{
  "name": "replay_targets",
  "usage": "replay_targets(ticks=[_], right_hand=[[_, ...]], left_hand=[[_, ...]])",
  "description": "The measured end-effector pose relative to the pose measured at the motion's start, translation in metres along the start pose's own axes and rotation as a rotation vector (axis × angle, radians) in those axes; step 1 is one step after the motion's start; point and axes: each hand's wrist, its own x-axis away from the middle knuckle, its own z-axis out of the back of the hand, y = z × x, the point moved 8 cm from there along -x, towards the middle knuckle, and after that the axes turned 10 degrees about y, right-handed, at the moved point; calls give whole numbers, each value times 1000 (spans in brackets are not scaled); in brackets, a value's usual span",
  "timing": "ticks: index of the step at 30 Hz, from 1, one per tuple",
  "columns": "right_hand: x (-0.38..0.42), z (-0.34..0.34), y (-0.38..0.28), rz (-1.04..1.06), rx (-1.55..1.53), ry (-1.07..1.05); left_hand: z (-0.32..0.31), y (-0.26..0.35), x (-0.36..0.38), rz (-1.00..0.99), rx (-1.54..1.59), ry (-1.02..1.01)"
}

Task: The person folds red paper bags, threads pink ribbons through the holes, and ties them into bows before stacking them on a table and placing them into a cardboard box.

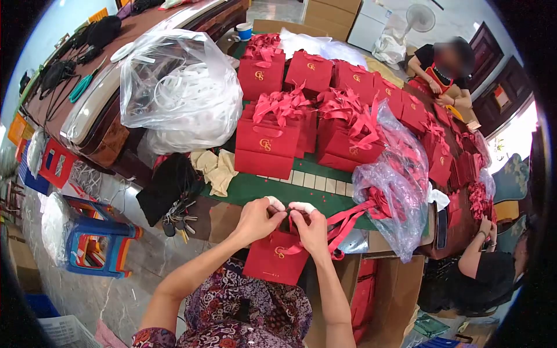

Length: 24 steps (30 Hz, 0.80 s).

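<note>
Close to my body, a red paper gift bag [277, 260] with a gold emblem hangs below both hands at the table's near edge. My left hand [259, 220] is closed in a pinch at the bag's top rim. Beside it, my right hand [312, 227] pinches a red ribbon [295, 248] at the same rim; the exact grip is partly hidden by the fingers. White wraps cover some fingertips of both hands. More long red ribbons [348, 223] run from a clear plastic bag [400, 232] to just right of my right hand.
Several finished-looking red bags [264, 142] with ribbons stand on the green mat [249, 196]. A clear bag of white ribbon [185, 87], keys [178, 220] and beige cloth [216, 169] lie leftward. Blue stools [96, 238] stand left. Two people work at right; an open carton [400, 290] sits below.
</note>
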Motion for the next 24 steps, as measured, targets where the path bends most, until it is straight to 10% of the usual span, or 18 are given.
replay_targets(ticks=[24], right_hand=[[1, 43, -16, -143, -370, 57]], left_hand=[[-9, 18, 67, -43, 166, -355]])
